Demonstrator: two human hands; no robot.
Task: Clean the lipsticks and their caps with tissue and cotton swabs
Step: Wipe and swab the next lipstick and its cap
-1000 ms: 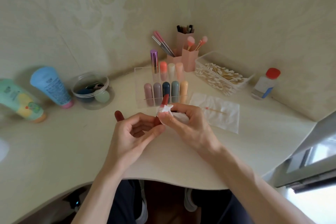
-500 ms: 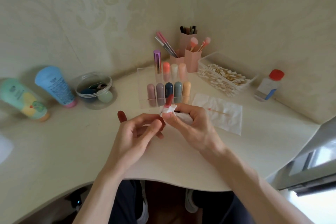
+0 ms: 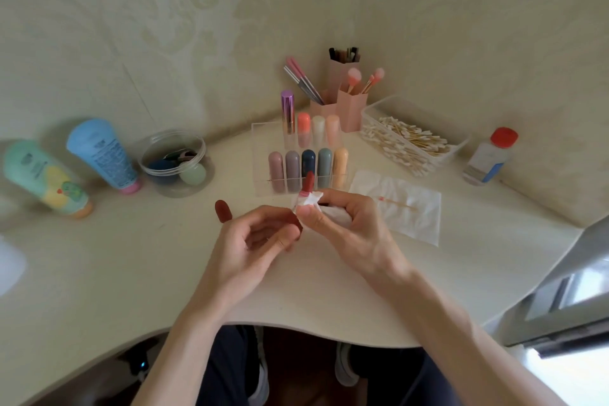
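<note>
Right grip [image 3: 342,224] pinches tissue [image 3: 308,202] round the lipstick [image 3: 308,183] above the tabletop [image 3: 131,257], left grip [image 3: 250,241] holding its base; its soft bullet probably dents easily, so hold the hard tube.

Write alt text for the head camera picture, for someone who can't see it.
A person's right hand wraps white tissue round a red lipstick while the left hand holds its base. A red cap sits on the table, near a clear organizer of lipsticks.

L hand [image 3: 260,241] in loose curl; R hand [image 3: 342,224] in thumb-index pinch
</note>
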